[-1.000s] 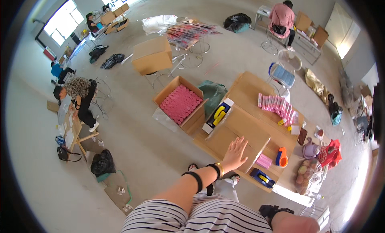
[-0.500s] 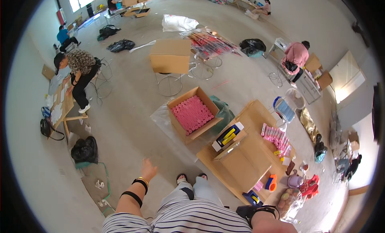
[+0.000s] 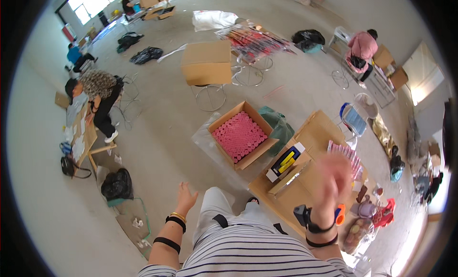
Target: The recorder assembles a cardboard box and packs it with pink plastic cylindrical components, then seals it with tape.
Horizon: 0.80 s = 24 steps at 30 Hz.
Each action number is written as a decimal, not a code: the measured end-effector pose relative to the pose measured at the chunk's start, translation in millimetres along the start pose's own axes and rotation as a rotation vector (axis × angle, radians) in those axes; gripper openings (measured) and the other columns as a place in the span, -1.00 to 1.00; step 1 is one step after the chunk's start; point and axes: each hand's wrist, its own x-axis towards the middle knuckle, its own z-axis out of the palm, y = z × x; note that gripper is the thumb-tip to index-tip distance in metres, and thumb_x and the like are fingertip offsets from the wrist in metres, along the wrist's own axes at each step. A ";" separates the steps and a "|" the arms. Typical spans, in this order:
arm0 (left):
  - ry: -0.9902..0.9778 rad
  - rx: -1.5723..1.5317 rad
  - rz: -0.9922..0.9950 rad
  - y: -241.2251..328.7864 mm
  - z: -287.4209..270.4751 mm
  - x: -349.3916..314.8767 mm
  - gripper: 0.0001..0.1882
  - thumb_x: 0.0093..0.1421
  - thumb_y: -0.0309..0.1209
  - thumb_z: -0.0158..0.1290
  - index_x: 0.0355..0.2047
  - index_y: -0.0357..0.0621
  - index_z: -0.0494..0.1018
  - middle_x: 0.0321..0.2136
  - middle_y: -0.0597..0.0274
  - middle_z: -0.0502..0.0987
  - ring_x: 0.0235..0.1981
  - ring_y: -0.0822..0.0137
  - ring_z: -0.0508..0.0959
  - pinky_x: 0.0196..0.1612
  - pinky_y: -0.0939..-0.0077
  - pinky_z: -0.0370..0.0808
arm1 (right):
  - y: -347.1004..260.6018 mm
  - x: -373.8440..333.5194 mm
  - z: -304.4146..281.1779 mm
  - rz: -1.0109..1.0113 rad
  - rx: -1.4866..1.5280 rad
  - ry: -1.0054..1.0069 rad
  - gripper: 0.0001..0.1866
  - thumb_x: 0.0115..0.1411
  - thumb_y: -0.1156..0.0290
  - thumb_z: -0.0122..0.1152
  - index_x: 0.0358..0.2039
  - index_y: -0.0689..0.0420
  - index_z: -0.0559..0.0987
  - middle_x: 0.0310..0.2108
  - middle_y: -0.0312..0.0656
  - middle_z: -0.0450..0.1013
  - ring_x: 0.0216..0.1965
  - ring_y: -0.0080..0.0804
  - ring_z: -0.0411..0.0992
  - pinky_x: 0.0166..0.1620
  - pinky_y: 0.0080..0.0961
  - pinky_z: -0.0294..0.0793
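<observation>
My left hand (image 3: 187,197) hangs in the air above the floor beside my leg, its fingers apart and holding nothing. My right hand (image 3: 332,177) is raised over the table at my right; motion smears its fingers, so what it may hold does not show. Beneath it lies a brown cardboard carton (image 3: 298,193) on the cardboard-covered table (image 3: 320,126). At the carton's far side sits a small box (image 3: 273,176) with yellow items (image 3: 286,161) in it. Pink-and-white packages (image 3: 347,151) lie past the right hand, and an orange tape dispenser (image 3: 340,215) shows beside the right wrist.
Ahead on the floor, an open cardboard box (image 3: 215,128) holds many pink round-ended pieces (image 3: 240,136). Behind it, a closed carton (image 3: 206,62) rests on a stool. Black bags (image 3: 117,184) lie about. Co-workers bend over tables at left (image 3: 98,86) and right (image 3: 362,50).
My right hand has come up from the lower edge to over the table. My left hand stays low and open. The whole view has shifted, and I stand closer to the table.
</observation>
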 end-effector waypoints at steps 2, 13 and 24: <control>-0.033 0.011 0.045 16.3 -9.4 32.1 -0.26 0.07 -0.18 0.18 0.17 -0.29 0.20 0.25 -0.24 0.08 0.26 -0.16 0.15 0.27 0.15 0.16 | 47.0 61.0 46.5 -0.292 0.836 -0.051 -0.86 0.27 0.38 0.05 -0.35 0.18 0.47 -0.42 -0.31 0.37 -0.35 -0.54 0.33 -0.23 -0.57 0.36; -0.375 -0.088 0.536 43.3 -32.8 277.3 -0.34 0.17 -0.10 0.14 0.16 -0.23 0.26 0.13 -0.08 0.30 0.11 0.02 0.35 0.07 0.29 0.34 | 155.2 201.5 316.8 0.466 0.723 -0.214 -0.71 0.27 0.26 0.07 -0.51 0.18 0.51 -0.65 -0.34 0.35 -0.64 -0.61 0.27 -0.53 -0.60 0.26; -0.673 0.033 0.581 156.4 -2.1 426.9 -0.27 0.13 -0.06 0.13 0.15 -0.34 0.23 0.08 -0.18 0.38 0.11 -0.08 0.38 0.16 0.18 0.30 | 174.1 200.8 449.5 0.925 0.504 -0.257 -0.69 0.16 0.21 0.06 -0.54 0.18 0.57 -0.65 -0.21 0.44 -0.63 -0.42 0.37 -0.52 -0.48 0.36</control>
